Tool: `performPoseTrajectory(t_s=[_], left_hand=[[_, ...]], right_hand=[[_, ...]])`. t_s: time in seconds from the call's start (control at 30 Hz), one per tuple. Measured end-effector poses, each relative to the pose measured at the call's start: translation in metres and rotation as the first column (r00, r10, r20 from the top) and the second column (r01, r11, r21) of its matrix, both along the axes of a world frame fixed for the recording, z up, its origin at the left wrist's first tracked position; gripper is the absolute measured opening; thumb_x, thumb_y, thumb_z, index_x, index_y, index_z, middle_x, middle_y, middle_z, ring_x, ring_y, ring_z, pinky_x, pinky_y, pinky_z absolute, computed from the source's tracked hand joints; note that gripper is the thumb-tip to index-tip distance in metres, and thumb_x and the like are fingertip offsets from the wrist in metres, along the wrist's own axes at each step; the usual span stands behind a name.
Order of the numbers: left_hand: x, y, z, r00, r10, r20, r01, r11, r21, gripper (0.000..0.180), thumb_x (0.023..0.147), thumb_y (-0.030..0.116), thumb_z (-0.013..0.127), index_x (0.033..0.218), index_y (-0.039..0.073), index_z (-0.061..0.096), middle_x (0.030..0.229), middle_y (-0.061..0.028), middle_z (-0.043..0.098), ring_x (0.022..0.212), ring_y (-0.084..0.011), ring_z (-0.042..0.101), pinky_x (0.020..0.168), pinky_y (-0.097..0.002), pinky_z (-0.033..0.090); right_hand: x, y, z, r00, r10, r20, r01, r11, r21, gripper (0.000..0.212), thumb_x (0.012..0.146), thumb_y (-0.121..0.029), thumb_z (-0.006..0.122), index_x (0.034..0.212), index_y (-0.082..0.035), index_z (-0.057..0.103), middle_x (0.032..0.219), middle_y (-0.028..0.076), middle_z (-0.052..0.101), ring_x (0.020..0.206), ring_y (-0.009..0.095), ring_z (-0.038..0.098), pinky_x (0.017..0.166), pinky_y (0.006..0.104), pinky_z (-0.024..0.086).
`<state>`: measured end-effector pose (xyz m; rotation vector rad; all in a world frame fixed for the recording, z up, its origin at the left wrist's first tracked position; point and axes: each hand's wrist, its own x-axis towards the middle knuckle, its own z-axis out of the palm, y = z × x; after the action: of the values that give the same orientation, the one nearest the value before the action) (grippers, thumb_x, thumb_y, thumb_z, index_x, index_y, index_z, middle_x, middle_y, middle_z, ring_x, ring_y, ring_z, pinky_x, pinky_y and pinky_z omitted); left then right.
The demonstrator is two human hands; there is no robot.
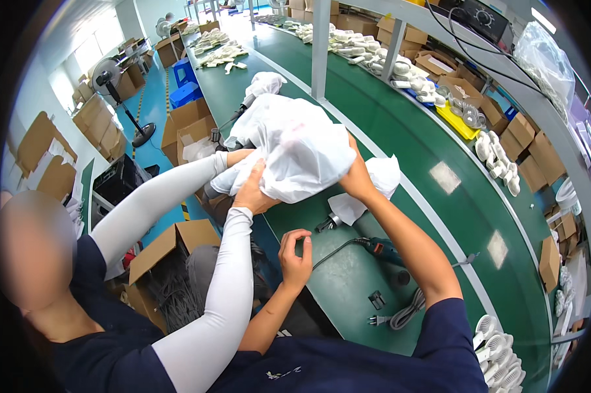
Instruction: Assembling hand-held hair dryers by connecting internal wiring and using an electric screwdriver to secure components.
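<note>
A large white plastic bag [302,154], bulging with something faintly reddish inside, hangs over the green bench. My right hand [356,173] grips its right side. On the bag's left side, a co-worker in white sleeves holds it with one hand [255,190]; that person's other hand [240,156] is partly hidden behind it. My left hand [295,259] hovers below the bag at the bench edge, fingers loosely curled and apart from the thumb, with nothing in it. Beside my right forearm lies a smaller white-wrapped item [349,208] with a plug sticking out.
A corded power tool [382,249], a small black part [376,300] and a coiled grey cord [410,308] lie on the bench. White brush-like parts [498,357] pile up near right. A metal post [320,49] stands beyond. An open carton of cords [178,242] is at left.
</note>
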<state>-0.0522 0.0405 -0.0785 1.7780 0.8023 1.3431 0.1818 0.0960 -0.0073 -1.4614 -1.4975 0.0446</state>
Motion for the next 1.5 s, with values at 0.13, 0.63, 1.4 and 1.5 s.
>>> performPoseTrajectory(t_s=[0.13,0.63,1.4,1.5], left_hand=[[0.003,-0.003,0.005,0.993,-0.048,-0.104,0.057,0.995,0.087,0.007,0.083,0.000,0.058,0.090,0.001,0.059,0.091,-0.0130,0.063,0.088,-0.0299,0.060,0.080,-0.0357,0.046],[0.005,0.005,0.005,0.946,0.006,-0.323,0.072,0.971,0.228,0.015,0.080,0.004,0.059,0.096,0.001,0.059,0.101,-0.0138,0.061,0.103,-0.0328,0.053,0.093,-0.0402,0.040],[0.007,0.008,0.015,0.853,-0.059,-0.519,0.198,0.956,0.218,0.018,0.082,0.019,0.064,0.094,0.006,0.064,0.105,-0.0074,0.063,0.109,-0.0283,0.053,0.096,-0.0409,0.035],[0.010,0.009,0.022,0.809,-0.167,-0.563,0.301,0.941,0.153,0.025,0.085,0.024,0.064,0.101,0.006,0.064,0.109,-0.0075,0.062,0.112,-0.0271,0.051,0.099,-0.0390,0.033]], right_hand=[[0.018,0.003,-0.015,0.992,-0.018,-0.122,-0.004,0.984,-0.180,0.083,0.080,-0.033,0.068,0.142,-0.005,0.022,0.141,0.024,0.038,0.129,0.038,0.042,0.104,0.0398,0.037],[-0.008,0.001,-0.014,0.964,-0.222,0.147,0.242,0.960,-0.139,0.098,0.077,-0.050,0.069,0.147,-0.003,0.019,0.143,0.029,0.028,0.131,0.045,0.033,0.108,0.0470,0.030],[0.010,0.081,-0.022,0.912,-0.405,0.057,0.374,0.769,-0.518,0.103,0.070,-0.051,0.076,0.143,-0.007,0.017,0.136,0.019,0.043,0.118,0.037,0.052,0.095,0.0465,0.046],[0.021,0.071,-0.021,0.915,-0.402,0.040,0.350,0.739,-0.576,0.109,0.068,-0.052,0.077,0.144,-0.005,0.014,0.138,0.021,0.040,0.121,0.038,0.048,0.097,0.0457,0.043]])
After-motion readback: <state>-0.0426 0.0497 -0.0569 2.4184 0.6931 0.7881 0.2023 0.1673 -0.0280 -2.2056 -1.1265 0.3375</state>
